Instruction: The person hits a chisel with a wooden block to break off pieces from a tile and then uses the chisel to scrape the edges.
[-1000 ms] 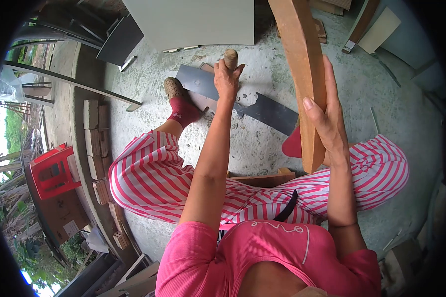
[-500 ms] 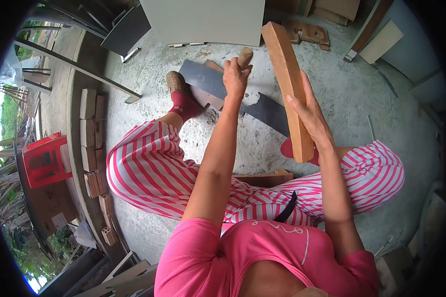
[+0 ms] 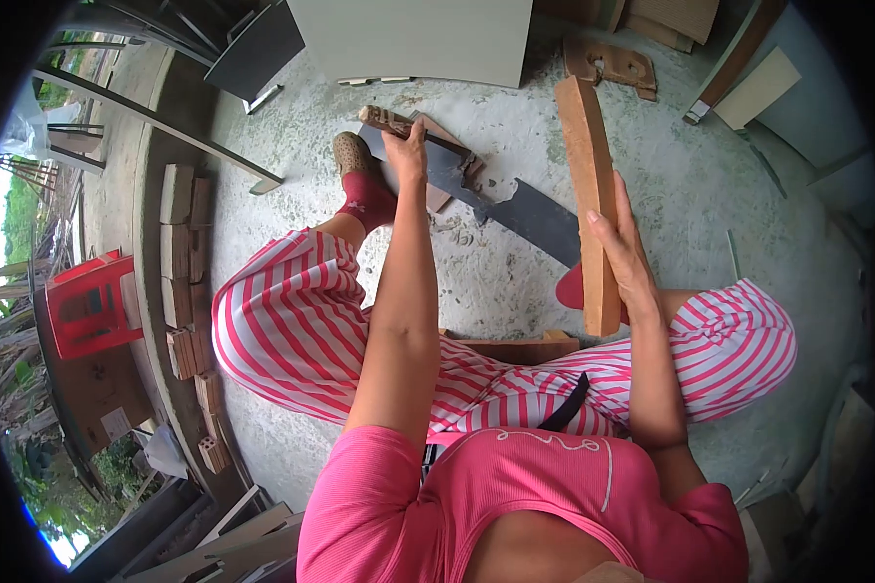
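My left hand [image 3: 406, 154] is closed around the wooden handle [image 3: 387, 120] of a tool. The tool's far end, near the dark boards, blends into what lies behind it, so I cannot make out its kind. My right hand [image 3: 624, 248] grips a long, slightly curved wooden block [image 3: 590, 194] near its lower half, thumb on the front face and fingers behind the right edge. The block stands nearly upright, its lower end by my right leg. Dark flat boards [image 3: 535, 223] lie on the floor between my hands.
Another wooden piece [image 3: 515, 350] lies in front of my lap. A pale panel [image 3: 413, 39] stands ahead, with a cut-out brown board [image 3: 608, 66] to its right. Stacked bricks [image 3: 176, 248] line the ledge at left, beyond which is a red plastic stool [image 3: 89, 303].
My left hand has moved left with the tool, whose handle has swung from pointing up to lying sideways. My right hand and the wooden block have shifted slightly right and down.
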A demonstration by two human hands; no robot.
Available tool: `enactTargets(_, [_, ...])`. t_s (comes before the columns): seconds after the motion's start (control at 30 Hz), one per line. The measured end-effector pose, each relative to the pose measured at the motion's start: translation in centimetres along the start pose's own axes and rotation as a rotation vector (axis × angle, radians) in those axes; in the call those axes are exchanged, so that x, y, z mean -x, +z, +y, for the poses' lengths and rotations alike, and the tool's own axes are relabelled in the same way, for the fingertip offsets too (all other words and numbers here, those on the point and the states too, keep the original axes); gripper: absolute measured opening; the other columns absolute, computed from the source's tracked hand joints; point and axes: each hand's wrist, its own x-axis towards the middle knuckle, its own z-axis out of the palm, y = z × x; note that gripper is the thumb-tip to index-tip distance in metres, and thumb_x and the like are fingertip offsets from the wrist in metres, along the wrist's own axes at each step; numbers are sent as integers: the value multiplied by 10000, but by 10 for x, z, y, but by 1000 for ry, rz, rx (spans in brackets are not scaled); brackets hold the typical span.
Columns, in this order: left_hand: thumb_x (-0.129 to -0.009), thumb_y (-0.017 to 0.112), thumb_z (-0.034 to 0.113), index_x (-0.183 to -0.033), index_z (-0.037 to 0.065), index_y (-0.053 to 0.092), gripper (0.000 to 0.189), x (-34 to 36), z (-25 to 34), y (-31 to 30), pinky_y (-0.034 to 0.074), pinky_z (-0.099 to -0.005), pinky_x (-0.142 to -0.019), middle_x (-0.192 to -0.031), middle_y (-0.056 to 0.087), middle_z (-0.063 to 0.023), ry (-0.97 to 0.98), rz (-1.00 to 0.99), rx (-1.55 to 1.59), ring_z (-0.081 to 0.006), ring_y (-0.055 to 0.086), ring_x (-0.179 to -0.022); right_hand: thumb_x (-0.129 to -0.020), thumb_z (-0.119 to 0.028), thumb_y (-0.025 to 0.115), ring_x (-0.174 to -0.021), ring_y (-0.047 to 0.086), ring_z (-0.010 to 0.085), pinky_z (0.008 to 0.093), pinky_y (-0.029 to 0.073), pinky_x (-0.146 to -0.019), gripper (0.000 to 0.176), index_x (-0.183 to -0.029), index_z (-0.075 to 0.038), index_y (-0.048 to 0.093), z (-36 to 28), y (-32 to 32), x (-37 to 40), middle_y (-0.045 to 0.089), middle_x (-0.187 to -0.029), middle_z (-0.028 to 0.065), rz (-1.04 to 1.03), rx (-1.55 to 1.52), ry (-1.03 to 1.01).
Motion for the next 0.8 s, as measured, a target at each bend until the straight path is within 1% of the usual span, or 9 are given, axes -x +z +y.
enactTargets(0.03, [-754,740,264,-1029,-29,476,481,4,4,5,464,-365,-775,-905,603,-156,13,-4,-31,-261,600,-847,-822,-494,568,-1370,222,289,377,191,-1103,901,-1473,-60,121,3,2,-1,224,-1480,190,-8,-3,-2])
enactTargets(0.07, [-747,738,276,-1045,-14,482,489,9,7,9,464,-377,-781,-913,607,-176,121,-22,-53,-301,603,-861,-820,-492,572,-1370,224,288,376,192,-1103,905,-1473,-60,118,9,3,-3,232,-1478,190,-11,-1,21])
enactTargets(0.13, [-721,752,293,-1038,15,517,482,38,48,15,462,-409,-793,-960,611,-192,209,-145,-185,-342,600,-894,-819,-490,577,-1369,226,288,375,192,-1103,909,-1474,-60,116,11,6,-3,240,-1475,189,-11,-5,47])
enactTargets(0.23, [-693,769,307,-1033,34,550,489,48,65,23,457,-442,-794,-984,604,-190,242,-220,-414,-372,587,-906,-811,-504,582,-1363,241,290,377,204,-1099,924,-1474,-61,116,7,7,-1,250,-1469,191,-31,-33,48])
enactTargets(0.33, [-669,784,307,-1036,23,560,515,50,73,29,458,-452,-781,-977,594,-193,204,-252,-362,-381,576,-909,-805,-516,588,-1354,260,295,380,217,-1095,938,-1472,-54,116,10,3,-2,263,-1460,201,-26,2,54])
enactTargets(0.37, [-662,801,286,-875,-8,570,431,52,72,33,462,-367,-707,-861,622,-156,322,-181,-334,-270,584,-762,-801,-524,590,-1351,265,301,383,219,-1095,947,-1471,-51,116,9,3,-2,268,-1455,208,-22,-21,42])
enactTargets(0.4, [-662,801,286,-875,-8,570,431,51,74,32,462,-367,-707,-861,622,-156,328,-180,-337,-270,584,-762,-798,-533,591,-1349,270,307,385,220,-1095,956,-1470,-47,115,7,3,-3,272,-1450,215,-20,-44,27])
enactTargets(0.47, [-658,797,294,-1053,23,557,536,53,76,32,460,-447,-772,-956,587,-206,305,-325,-377,-387,577,-889,-796,-538,591,-1350,269,310,386,219,-1096,962,-1469,-45,113,9,2,-4,274,-1448,218,-8,-48,19])
enactTargets(0.8, [-668,791,261,-1051,37,533,514,59,69,40,483,-469,-749,-986,575,-213,437,-389,-522,-410,582,-891,-804,-524,579,-1347,271,327,395,229,-1095,950,-1469,-41,103,1,-8,-2,251,-1454,228,37,-19,-7])
